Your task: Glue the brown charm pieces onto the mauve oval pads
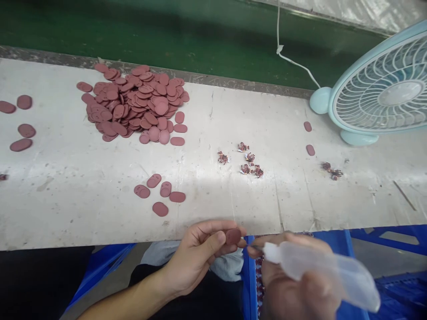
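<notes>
My left hand (200, 255) is closed on a reddish-brown oval piece (233, 236) at the table's front edge, thumb and fingers pinching it. My right hand (296, 275) is wrapped round a translucent squeeze bottle (327, 269). The bottle's white cap and thin tip point left, close to the fingertips of my left hand; whether the tip touches anything is unclear. Several loose oval pieces (160, 209) lie on the table left of my hands. Beyond my hands sit several small brown-and-white figures (249, 158).
A large pile of oval pieces (133, 104) covers the back left of the white table (213, 191). At the right stands a light-blue fan (356, 102) with a white cord. Two ovals and small figures lie near it. Blue crates (396, 289) are below the front edge.
</notes>
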Demonstrator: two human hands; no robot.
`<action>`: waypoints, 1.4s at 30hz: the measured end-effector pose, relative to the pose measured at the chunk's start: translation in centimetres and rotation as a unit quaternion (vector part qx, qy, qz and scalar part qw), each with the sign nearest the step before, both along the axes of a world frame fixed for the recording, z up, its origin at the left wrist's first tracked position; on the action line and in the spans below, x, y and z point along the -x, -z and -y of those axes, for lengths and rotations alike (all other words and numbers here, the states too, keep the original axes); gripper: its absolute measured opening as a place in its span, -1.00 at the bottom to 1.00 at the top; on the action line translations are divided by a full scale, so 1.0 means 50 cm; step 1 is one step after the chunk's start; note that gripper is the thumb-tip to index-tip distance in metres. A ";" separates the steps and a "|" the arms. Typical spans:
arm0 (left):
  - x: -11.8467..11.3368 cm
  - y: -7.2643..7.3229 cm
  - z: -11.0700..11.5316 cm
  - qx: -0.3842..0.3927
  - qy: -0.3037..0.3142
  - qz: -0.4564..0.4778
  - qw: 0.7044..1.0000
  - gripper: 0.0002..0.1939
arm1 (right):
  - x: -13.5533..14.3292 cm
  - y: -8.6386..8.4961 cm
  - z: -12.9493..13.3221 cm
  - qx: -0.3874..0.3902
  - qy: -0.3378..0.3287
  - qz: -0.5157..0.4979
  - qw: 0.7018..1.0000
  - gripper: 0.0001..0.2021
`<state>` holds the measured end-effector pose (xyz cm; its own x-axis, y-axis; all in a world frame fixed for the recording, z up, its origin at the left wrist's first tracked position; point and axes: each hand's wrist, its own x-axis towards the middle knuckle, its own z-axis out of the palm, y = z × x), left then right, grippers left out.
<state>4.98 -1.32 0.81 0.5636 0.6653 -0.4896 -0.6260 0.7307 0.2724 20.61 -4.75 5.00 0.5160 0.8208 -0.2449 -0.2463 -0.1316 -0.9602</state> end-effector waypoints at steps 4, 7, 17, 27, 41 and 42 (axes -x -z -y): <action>-0.001 0.004 -0.001 -0.015 -0.004 0.012 1.000 -0.79 | -0.092 -0.021 -0.100 -0.088 0.058 -0.315 0.943 -0.70; -0.001 0.005 -0.001 -0.010 -0.011 0.017 1.000 -0.78 | -0.171 0.007 -0.153 -0.162 0.167 -0.727 0.646 -0.52; 0.004 -0.003 -0.004 0.019 -0.001 0.002 1.000 -0.74 | -0.133 -0.005 -0.139 -0.188 -0.113 -0.383 0.897 -0.69; 0.009 -0.004 -0.007 0.001 0.012 0.000 1.000 -0.73 | -0.036 0.038 -0.309 -0.030 -0.400 0.715 0.573 -0.27; 0.054 -0.003 0.010 -0.025 0.005 0.020 0.999 -0.77 | -0.031 0.027 -0.190 -0.021 -0.427 0.748 0.508 -0.42; 0.057 -0.003 0.013 -0.025 0.003 0.023 0.999 -0.76 | -0.024 0.027 -0.192 -0.024 -0.407 0.753 0.517 -0.48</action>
<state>2.11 -1.95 0.98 0.5889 0.6849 -0.4292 -0.6337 0.7208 0.2807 21.81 4.85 3.67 -0.4295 0.9022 -0.0386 0.9027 0.4302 0.0102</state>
